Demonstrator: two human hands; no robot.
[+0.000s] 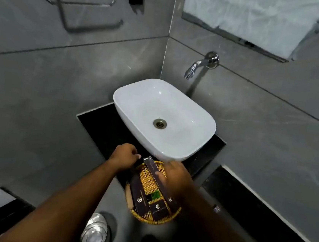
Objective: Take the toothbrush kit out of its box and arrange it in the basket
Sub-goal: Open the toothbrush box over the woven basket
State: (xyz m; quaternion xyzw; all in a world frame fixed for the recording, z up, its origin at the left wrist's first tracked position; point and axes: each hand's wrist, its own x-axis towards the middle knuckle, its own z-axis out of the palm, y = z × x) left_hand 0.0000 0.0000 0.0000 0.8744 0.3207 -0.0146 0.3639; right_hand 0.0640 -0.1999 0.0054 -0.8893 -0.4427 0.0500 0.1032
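A yellow woven basket (148, 181) sits on the black counter just in front of the white basin. Several dark brown boxes lie in it. A long dark box (154, 170) slants up from the basket, and my right hand (176, 177) grips it from the right side. My left hand (125, 155) hovers at the basket's far left rim with fingers curled near the box's upper end; whether it touches the box is unclear. A second long dark box (139, 193) lies along the basket's left side, and a short box (157, 207) rests at its near end.
The white basin (164, 105) stands on a black counter (98, 125) in the corner, with a chrome tap (198, 64) on the wall. A steel bin lid (94, 232) shows on the floor below. A metal rack (74, 1) hangs on the left wall.
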